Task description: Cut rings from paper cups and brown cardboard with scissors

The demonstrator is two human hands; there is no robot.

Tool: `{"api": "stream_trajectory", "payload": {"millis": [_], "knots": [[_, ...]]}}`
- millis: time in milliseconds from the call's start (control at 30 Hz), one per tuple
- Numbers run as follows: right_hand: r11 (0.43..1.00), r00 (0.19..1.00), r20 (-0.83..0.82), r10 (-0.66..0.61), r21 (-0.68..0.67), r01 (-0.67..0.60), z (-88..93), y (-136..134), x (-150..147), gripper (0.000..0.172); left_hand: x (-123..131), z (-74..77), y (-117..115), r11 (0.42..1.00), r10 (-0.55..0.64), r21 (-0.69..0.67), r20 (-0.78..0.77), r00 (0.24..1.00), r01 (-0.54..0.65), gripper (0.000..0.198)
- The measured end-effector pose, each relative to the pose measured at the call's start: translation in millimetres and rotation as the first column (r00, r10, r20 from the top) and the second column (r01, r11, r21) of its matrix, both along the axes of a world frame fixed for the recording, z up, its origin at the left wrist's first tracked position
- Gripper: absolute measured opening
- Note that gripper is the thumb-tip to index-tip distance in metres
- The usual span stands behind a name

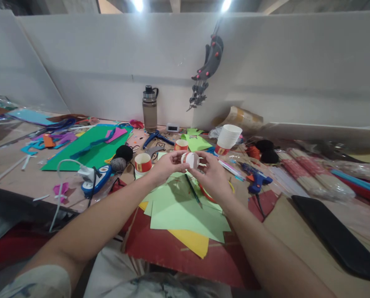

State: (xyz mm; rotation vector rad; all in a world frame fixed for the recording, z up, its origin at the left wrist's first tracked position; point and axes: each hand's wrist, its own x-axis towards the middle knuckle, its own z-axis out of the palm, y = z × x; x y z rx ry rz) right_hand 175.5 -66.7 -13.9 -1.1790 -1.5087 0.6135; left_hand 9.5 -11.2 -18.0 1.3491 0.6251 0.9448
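Between both hands, above the light green paper, a small paper cup is held on its side, its white round end turned toward me. My left hand grips it from the left with thumb and fingers. My right hand closes on its right side. Below the hands a dark pencil lies on the paper, and the orange handle of what may be scissors shows partly behind my right wrist. A red and white paper cup stands left of my hands; another paper cup stands just behind them.
A stack of paper cups and a water bottle stand at the back. A blue glue gun and a black phone lie right. Left are a power strip, yarn balls and a green sheet.
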Motion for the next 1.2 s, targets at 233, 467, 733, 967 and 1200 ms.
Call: {"api": "stream_trajectory", "payload": {"millis": [233,467,733,967,1200], "knots": [[0.989,0.968,-0.240,0.069,-0.114,-0.098,-0.1,-0.7,-3.8,0.048,0.6,3.9,-3.9,0.997,-0.030,-0.063,0.042,0.999,0.032,0.064],[0.997,0.998,-0.061,-0.031,-0.069,0.027,-3.9,-1.0,-6.6,0.044,1.8,5.8,-7.7,0.995,-0.044,-0.090,0.045,0.998,0.047,0.062],[0.998,0.999,0.015,-0.036,-0.052,0.037,-0.8,-2.8,-0.1,0.038,-4.4,9.4,-3.8,0.982,0.064,0.184,-0.057,0.996,-0.053,0.067],[0.997,0.999,-0.034,-0.041,-0.062,0.039,6.5,-0.3,7.8,0.025,-4.6,6.9,1.3,0.992,0.057,0.113,-0.048,0.997,-0.052,0.066],[0.951,0.654,0.756,0.027,-0.221,0.215,13.3,-1.8,47.3,0.023,-12.5,10.6,10.1,0.997,0.052,0.065,-0.056,0.997,-0.048,0.068]]}}
